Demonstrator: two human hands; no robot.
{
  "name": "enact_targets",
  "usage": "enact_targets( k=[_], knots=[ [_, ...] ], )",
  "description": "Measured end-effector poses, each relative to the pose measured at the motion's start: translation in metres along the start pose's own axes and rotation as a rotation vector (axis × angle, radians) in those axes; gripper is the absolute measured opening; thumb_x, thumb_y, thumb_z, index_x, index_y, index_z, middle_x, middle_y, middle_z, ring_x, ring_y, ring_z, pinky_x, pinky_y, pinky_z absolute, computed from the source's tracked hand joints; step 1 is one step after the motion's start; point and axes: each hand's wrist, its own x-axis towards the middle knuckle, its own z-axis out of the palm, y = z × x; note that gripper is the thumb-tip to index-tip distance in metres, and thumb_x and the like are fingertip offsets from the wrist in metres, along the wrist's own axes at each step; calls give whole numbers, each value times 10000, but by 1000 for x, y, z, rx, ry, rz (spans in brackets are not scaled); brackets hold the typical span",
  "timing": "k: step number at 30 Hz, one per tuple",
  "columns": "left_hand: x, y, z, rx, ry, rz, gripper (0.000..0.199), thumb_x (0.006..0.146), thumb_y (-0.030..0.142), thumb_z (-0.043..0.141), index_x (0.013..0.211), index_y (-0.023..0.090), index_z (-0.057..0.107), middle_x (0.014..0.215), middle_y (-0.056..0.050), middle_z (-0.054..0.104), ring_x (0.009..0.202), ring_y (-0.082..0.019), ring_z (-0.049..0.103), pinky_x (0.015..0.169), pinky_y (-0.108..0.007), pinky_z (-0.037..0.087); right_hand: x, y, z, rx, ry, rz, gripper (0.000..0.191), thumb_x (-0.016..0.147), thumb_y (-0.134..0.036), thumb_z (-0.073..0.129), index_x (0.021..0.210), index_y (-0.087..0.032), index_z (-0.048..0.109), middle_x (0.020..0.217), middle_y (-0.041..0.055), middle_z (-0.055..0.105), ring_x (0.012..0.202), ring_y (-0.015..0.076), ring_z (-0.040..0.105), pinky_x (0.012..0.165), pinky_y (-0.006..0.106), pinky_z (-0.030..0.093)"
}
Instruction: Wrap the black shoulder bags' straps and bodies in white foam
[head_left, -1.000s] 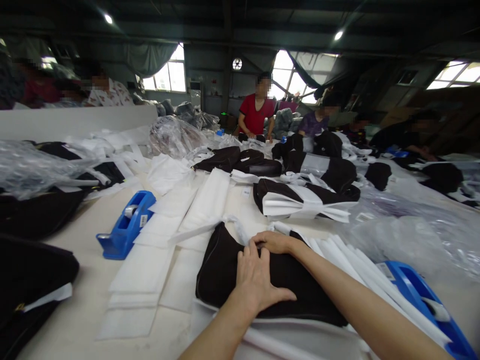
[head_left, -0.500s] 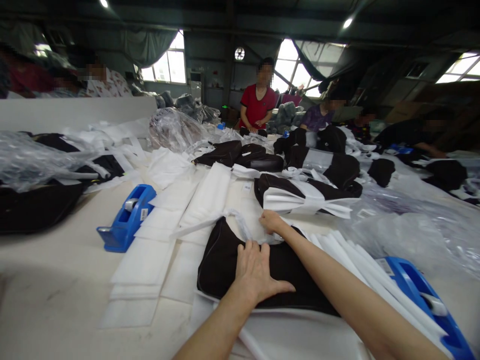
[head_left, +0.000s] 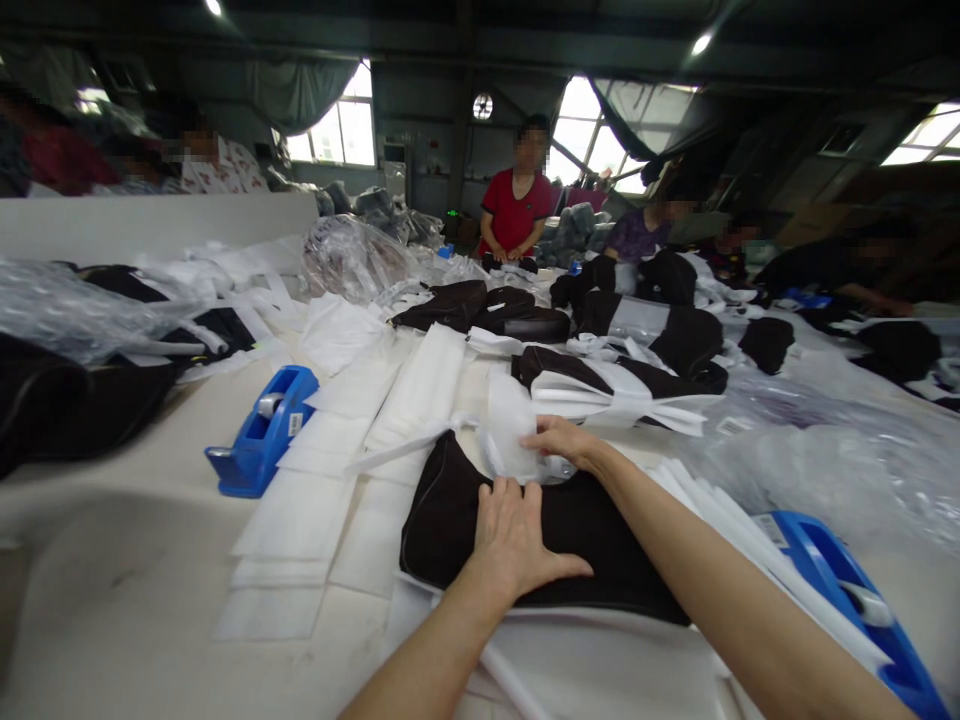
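A black bag (head_left: pixel 442 520) lies on white sheeting in front of me. My left hand (head_left: pixel 514 540) presses on its upper middle part, thumb spread to the right. Just beyond the bag's curved top edge, my right hand (head_left: pixel 562 440) has its fingers closed on a translucent white foam sheet (head_left: pixel 510 425), which stands up in the gap of the bag's opening. A white-wrapped strap (head_left: pixel 405 448) runs left from the bag. Behind my right hand lies another black bag (head_left: pixel 562 368) with a white wrap round its middle.
Blue tape dispensers stand at left (head_left: pixel 262 435) and right (head_left: pixel 847 590). White foam sheets (head_left: pixel 292 515) lie beside the bag. Clear plastic (head_left: pixel 825 460) covers the right side. More black bags (head_left: pixel 450 305) and a person in red (head_left: pixel 516 215) are farther back.
The foam sheet now stands up behind the bag at my right hand, which has shifted slightly right. My left hand keeps its place on the bag.
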Motion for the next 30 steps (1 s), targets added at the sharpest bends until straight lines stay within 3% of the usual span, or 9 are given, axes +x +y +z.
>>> enact_targets(
  k=[4, 9, 12, 15, 18, 21, 24, 26, 30],
  knots=[
    [-1, -1, 3, -6, 45, 13, 894, 567, 781, 737, 1162, 137, 565, 1147, -168, 624, 1140, -368, 540, 1042, -564, 385, -43, 11, 1, 256, -98, -272, 438, 643, -385, 739, 1000, -137, 683, 957, 71, 729, 914, 246, 639, 864, 377, 507],
    [-3, -2, 12, -54, 165, -26, 906, 531, 687, 828, 1182, 162, 480, 1180, -136, 582, 1106, -343, 571, 963, -516, 451, -87, 17, 13, -10, 75, -352, 267, 740, -255, 630, 996, -196, 677, 1013, 56, 721, 983, 259, 615, 913, 382, 481],
    [-5, -4, 18, -116, 238, -31, 1053, 511, 615, 875, 1317, 184, 352, 1440, -208, 395, 1257, -371, 510, 979, -518, 454, -104, 15, 16, -137, 84, -404, 261, 801, -212, 556, 1036, -203, 669, 974, 55, 719, 964, 251, 618, 881, 351, 483],
    [-5, -8, 23, -170, 323, 45, 1331, 497, 551, 910, 1472, 199, 76, 1582, -275, 147, 1412, -388, 360, 1011, -505, 442, -113, 13, 17, -208, 97, -519, 228, 847, -206, 502, 1000, -178, 668, 949, 70, 709, 917, 237, 626, 856, 331, 480],
    [-5, -12, 22, -187, 325, 102, 1402, 541, 557, 890, 1499, 177, -61, 1523, -257, 324, 1376, -355, 420, 996, -462, 448, -119, 11, 17, -250, 93, -623, 216, 862, -176, 460, 940, -167, 661, 949, 76, 697, 885, 206, 634, 848, 302, 469],
    [-5, -13, 18, -110, 262, 87, 1076, 654, 631, 789, 1448, 175, 225, 1289, -156, 570, 1178, -324, 570, 940, -432, 452, -131, 10, 17, -328, 117, -596, 232, 859, -148, 451, 968, -173, 655, 971, 74, 700, 893, 194, 640, 841, 283, 461],
    [-4, -11, 12, 8, 206, 90, 640, 753, 663, 680, 1156, 199, 501, 1135, -101, 610, 1070, -292, 586, 887, -394, 445, -157, 12, 18, -465, 309, -525, 221, 883, -176, 470, 1024, -184, 640, 1004, 83, 694, 903, 208, 635, 806, 295, 458],
    [-4, -10, 9, 50, 192, 99, 519, 790, 628, 655, 1058, 205, 517, 1096, -87, 606, 1039, -276, 577, 868, -380, 441, -181, 16, 22, -528, 442, -553, 165, 923, -234, 484, 981, -197, 634, 960, 75, 687, 861, 204, 631, 766, 303, 458],
    [-3, -8, 8, 86, 197, 106, 447, 818, 559, 643, 1053, 206, 502, 1099, -86, 599, 1043, -275, 565, 858, -381, 440, -226, 26, 43, -660, 559, -750, 125, 951, -272, 521, 923, -213, 627, 941, 75, 690, 854, 210, 626, 765, 334, 457]
  ],
)
